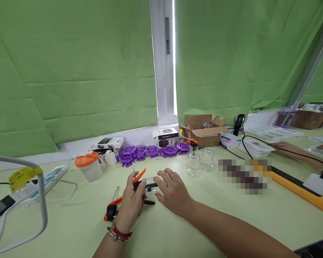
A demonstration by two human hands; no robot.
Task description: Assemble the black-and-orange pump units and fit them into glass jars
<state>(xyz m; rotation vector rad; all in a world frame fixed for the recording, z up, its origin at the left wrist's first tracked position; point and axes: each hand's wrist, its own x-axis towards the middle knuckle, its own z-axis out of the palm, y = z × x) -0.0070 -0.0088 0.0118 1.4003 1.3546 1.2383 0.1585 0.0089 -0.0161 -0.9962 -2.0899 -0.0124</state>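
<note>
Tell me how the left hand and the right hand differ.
The left hand has red and silver bracelets at its wrist; the right hand has a bare wrist. The right hand wears a ring; the left hand shows none. The left hand grips the black fitting, while the right hand holds the clear container. Both are ungloved.

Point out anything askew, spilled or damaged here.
The right-hand green window covering looks crumpled along its lower edge near the open brown cardboard box, unlike its flatter upper part. No spill shows.
</note>
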